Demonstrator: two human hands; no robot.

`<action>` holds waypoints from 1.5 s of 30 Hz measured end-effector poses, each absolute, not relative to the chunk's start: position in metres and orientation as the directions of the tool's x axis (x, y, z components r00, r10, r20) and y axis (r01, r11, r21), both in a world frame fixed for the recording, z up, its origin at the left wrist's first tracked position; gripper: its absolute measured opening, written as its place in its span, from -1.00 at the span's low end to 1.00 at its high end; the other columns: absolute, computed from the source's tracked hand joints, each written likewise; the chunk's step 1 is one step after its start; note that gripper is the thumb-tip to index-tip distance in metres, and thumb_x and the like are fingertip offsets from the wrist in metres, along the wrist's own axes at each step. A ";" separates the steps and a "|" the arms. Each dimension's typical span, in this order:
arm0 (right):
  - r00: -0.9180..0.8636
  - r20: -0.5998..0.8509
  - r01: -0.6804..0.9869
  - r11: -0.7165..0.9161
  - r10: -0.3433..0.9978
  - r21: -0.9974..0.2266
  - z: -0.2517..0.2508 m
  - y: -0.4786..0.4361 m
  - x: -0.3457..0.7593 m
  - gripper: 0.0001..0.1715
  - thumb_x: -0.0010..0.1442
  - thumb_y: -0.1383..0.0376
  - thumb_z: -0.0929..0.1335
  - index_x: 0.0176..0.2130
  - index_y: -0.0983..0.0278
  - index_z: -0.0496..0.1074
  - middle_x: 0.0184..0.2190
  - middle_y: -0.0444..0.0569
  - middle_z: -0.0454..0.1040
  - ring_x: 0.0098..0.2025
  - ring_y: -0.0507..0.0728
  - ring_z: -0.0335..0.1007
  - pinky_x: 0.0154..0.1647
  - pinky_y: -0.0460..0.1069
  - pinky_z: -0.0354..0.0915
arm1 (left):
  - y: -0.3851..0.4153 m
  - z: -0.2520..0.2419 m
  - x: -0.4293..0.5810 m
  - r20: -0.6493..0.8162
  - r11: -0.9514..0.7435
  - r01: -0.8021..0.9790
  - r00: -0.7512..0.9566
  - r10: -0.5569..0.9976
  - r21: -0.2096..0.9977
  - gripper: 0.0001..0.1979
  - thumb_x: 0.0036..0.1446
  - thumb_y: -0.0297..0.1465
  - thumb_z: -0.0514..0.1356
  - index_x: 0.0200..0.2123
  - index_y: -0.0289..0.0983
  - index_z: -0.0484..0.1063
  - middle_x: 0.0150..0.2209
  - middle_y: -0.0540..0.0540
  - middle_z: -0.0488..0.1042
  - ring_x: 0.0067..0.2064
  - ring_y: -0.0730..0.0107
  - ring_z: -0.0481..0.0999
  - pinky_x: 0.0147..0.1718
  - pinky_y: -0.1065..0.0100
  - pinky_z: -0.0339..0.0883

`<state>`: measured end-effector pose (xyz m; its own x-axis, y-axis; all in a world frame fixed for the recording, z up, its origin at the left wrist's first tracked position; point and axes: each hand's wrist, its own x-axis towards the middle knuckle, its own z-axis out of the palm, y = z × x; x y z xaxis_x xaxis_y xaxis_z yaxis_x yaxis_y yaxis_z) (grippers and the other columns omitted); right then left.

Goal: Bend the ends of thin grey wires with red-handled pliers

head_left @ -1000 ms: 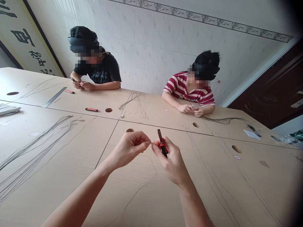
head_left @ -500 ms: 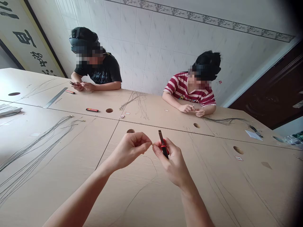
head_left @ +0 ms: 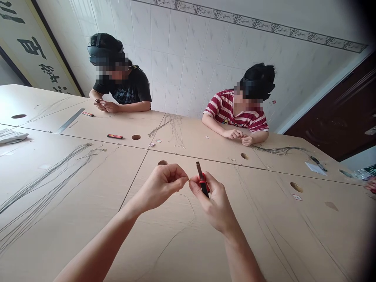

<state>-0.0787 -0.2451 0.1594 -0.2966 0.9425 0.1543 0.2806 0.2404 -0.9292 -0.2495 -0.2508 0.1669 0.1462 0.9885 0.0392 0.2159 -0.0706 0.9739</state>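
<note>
Thumb and forefinger of my left hand (head_left: 163, 184) are pinched together on the end of a thin cord, with a tiny gold-coloured bit at the tips. The dark cord (head_left: 193, 213) comes out below that hand and curves over the table towards me. My right hand (head_left: 213, 203) is closed round a small black-and-red hand tool (head_left: 203, 184) with a flat metal tip pointing up and away. Its thumb and fingertip touch the same tiny bit, almost meeting my left fingertips. The exact shape of that bit is too small to make out.
Bundles of dark cords (head_left: 53, 182) lie on the left of the table (head_left: 96, 243); more cords (head_left: 166, 125) lie farther back. Red-and-black sticks (head_left: 114, 136), a metal ruler (head_left: 70, 120) and round table holes (head_left: 296, 187) are in view. Two people (head_left: 126, 92) work opposite.
My hands and the tool stay almost still. The left co-worker's tool has turned, and the right co-worker's fingers have shifted. Part of another person's hand has appeared at the right edge.
</note>
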 end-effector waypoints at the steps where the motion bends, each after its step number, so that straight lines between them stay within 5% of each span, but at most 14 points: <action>1: -0.295 0.154 0.279 0.239 0.943 -0.930 0.160 -0.245 -0.078 -0.75 0.25 0.12 0.31 -0.36 0.23 0.32 -0.47 -0.14 0.32 -0.42 0.05 0.21 -0.38 -0.05 0.16 | -0.251 0.167 -0.250 0.037 -0.069 0.220 0.146 0.989 0.973 -0.89 0.12 -0.46 0.15 -0.45 -0.31 0.41 -0.58 0.10 0.23 -0.56 0.61 0.12 -0.63 0.51 0.01; 31: -0.348 0.115 0.250 0.210 0.931 -0.945 0.153 -0.245 -0.075 -0.69 0.30 0.08 0.27 -0.38 0.21 0.24 -0.53 -0.21 0.09 -0.49 0.00 -0.03 -0.51 -0.10 0.03 | -0.253 0.171 -0.249 0.030 -0.069 0.210 0.184 0.982 0.975 -0.88 0.15 -0.44 0.16 -0.43 -0.33 0.42 -0.61 0.13 0.23 -0.59 0.65 0.10 -0.65 0.57 0.02; 45: -0.342 0.097 0.212 0.178 0.935 -0.961 0.153 -0.244 -0.077 -0.69 0.28 0.06 0.28 -0.36 0.22 0.28 -0.49 -0.18 0.15 -0.47 0.01 0.01 -0.48 -0.08 0.06 | -0.253 0.171 -0.252 0.033 -0.068 0.215 0.164 0.986 0.974 -0.87 0.15 -0.44 0.15 -0.44 -0.31 0.41 -0.59 0.12 0.25 -0.57 0.64 0.15 -0.63 0.56 0.06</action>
